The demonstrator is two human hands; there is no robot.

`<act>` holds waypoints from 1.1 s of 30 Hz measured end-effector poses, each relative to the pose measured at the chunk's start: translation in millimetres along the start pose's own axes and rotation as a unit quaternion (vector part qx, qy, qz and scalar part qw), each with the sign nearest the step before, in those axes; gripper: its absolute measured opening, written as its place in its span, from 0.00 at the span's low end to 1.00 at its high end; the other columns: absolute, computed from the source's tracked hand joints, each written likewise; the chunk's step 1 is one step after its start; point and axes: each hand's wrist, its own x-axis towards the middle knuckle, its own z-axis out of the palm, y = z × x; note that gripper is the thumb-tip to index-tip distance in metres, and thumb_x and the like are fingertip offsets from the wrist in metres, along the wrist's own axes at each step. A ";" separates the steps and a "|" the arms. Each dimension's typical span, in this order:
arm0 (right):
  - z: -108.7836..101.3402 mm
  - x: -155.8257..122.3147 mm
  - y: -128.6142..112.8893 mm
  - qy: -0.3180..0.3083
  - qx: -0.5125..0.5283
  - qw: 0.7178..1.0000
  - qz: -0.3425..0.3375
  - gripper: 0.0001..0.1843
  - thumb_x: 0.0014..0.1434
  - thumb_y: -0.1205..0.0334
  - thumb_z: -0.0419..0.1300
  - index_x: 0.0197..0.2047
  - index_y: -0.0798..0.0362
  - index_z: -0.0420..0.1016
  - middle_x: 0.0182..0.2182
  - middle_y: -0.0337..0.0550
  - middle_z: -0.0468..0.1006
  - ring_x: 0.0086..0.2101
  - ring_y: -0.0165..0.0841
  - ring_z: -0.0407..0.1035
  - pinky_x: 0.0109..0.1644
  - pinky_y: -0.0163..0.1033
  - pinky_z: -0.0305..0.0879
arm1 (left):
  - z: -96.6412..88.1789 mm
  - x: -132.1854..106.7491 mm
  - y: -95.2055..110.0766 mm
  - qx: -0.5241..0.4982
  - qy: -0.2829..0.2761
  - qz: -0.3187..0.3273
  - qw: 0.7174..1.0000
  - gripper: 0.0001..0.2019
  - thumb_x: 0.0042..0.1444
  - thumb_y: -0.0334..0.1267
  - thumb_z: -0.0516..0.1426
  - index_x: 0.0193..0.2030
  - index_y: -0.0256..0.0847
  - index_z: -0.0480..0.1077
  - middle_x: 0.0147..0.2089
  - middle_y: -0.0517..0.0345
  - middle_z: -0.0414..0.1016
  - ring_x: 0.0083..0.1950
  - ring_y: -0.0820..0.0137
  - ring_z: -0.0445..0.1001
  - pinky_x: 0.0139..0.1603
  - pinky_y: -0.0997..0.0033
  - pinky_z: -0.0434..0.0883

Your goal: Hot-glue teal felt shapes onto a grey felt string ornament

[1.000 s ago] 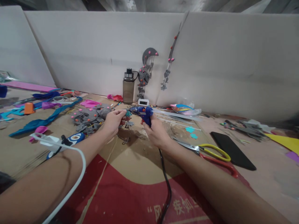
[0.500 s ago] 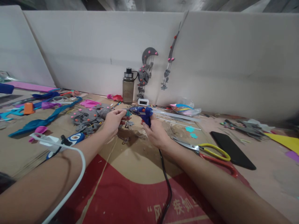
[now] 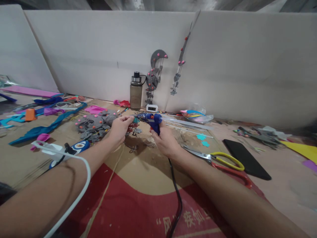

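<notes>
My right hand (image 3: pixel 163 138) is wrapped round the handle of a blue hot glue gun (image 3: pixel 155 122), which points left with a long clear glue stick (image 3: pixel 183 121) out of its back. A black cord (image 3: pixel 175 188) runs down from it. At the gun's nozzle, my left hand (image 3: pixel 122 128) pinches a small teal piece (image 3: pixel 135 120), perhaps felt, mostly hidden by the fingers. Beside that hand lies a pile of grey felt shapes (image 3: pixel 91 124) with pink and orange balls. Thin grey strings (image 3: pixel 133 148) lie below it on the cardboard.
Scissors (image 3: pixel 210 157) with yellow and red handles and a black phone (image 3: pixel 245 158) lie right. Teal flower cutouts (image 3: pixel 201 137) sit nearer the middle. A bottle (image 3: pixel 136 92) and a small digital clock (image 3: pixel 152 108) stand behind. A white cable (image 3: pixel 86 185) crosses my left forearm.
Both hands hold nearly the same pose, with the glue gun's nozzle still at the teal piece. A dark blue piece at the far left edge has shifted.
</notes>
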 end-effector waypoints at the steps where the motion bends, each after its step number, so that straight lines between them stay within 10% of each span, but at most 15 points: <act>1: -0.2 0.1 -0.3 -0.001 0.000 1.000 0.002 0.11 0.55 0.63 0.50 0.42 0.53 0.63 0.33 0.47 0.71 0.33 0.37 0.65 0.39 0.44 0.62 | 0.2 0.0 0.5 -0.004 0.002 -0.001 1.000 0.12 0.42 0.41 0.62 0.30 0.36 0.69 0.27 0.57 0.75 0.24 0.73 0.75 0.17 0.81 0.60; 33: 1.4 -1.8 -0.2 0.004 0.009 1.000 -0.006 0.12 0.55 0.63 0.50 0.44 0.53 0.63 0.35 0.47 0.72 0.33 0.37 0.65 0.40 0.44 0.62 | 2.0 -2.3 2.2 -0.007 0.003 -0.008 1.000 0.11 0.43 0.40 0.62 0.30 0.35 0.70 0.26 0.57 0.74 0.24 0.73 0.75 0.17 0.82 0.60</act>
